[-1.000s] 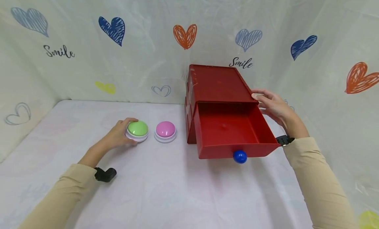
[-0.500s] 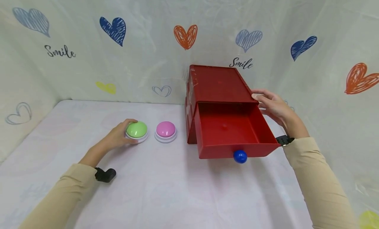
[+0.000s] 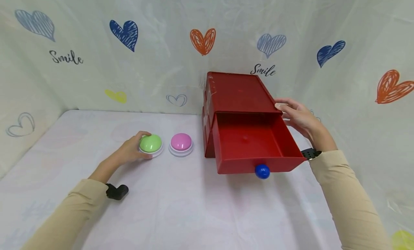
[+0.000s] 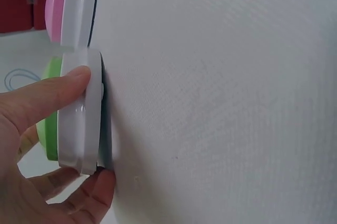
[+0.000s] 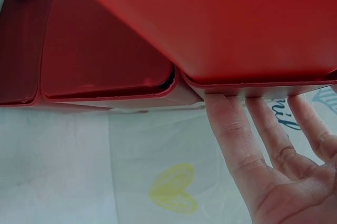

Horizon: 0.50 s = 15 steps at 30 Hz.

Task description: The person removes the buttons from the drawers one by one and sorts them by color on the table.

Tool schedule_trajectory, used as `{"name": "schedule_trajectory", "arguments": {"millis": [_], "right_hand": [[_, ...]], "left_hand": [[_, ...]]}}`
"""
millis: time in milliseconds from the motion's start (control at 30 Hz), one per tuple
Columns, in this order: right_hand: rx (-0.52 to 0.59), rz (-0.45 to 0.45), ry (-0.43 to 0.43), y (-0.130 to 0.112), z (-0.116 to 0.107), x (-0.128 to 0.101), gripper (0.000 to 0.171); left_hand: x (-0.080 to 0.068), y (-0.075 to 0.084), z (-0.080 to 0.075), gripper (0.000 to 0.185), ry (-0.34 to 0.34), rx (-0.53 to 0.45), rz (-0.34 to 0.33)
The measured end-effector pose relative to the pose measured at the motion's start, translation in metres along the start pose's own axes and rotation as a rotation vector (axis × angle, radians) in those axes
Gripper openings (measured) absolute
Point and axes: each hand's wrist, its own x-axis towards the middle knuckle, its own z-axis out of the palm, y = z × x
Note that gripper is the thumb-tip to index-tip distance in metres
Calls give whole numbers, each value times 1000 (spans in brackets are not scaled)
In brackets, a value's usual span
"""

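Fingers of my left hand (image 3: 130, 152) curl round the green button's (image 3: 150, 143) white rim, at nine o'clock from the pink button (image 3: 180, 142). I lift it level while my right hand (image 3: 299, 117), fingers straight, steadies the red drawer box (image 3: 239, 95), drawer (image 3: 255, 146) pulled out.

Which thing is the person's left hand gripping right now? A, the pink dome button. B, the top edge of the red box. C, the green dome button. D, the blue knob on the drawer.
C: the left hand has its thumb and fingers curled round the white rim of the green dome button, while the pink dome button beside it is untouched.
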Motion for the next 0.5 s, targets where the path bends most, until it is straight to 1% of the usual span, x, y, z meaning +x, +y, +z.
{"name": "schedule_trajectory", "arguments": {"millis": [100, 200, 367, 500], "right_hand": [[1, 0, 3, 0, 0, -1, 57], [-4, 1, -3, 0, 0, 0, 57], [0, 1, -10, 1, 0, 0, 57], [-3, 0, -3, 1, 0, 0, 57]], "left_hand": [[0, 0, 0, 77, 2, 18, 0], [-1, 1, 0, 77, -2, 30, -17], [-3, 1, -1, 78, -16, 31, -46], [-3, -1, 1, 78, -11, 30, -49]]}}
